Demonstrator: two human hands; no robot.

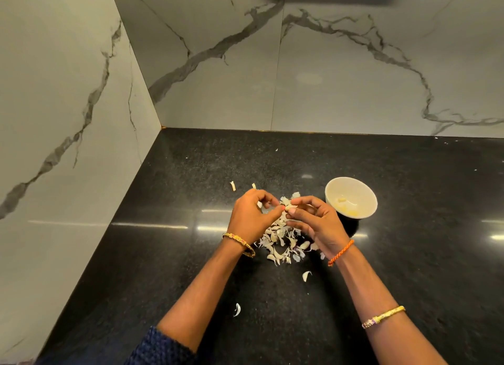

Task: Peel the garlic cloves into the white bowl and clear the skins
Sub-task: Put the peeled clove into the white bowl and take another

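Note:
My left hand (253,214) and my right hand (313,222) meet above a heap of garlic skins (281,242) on the black counter. Between the fingertips of both hands sits a small pale garlic clove (291,208), pinched from both sides. The white bowl (351,197) stands just right of my right hand, upright, with a peeled clove (341,200) inside. Loose cloves and skins lie mixed in the heap below my hands; my palms hide part of it.
Stray skin pieces lie apart from the heap: two behind my left hand (233,186), one nearer me (306,275) and one between my forearms (237,309). Marble walls close off the counter (409,255) at the back and on the left.

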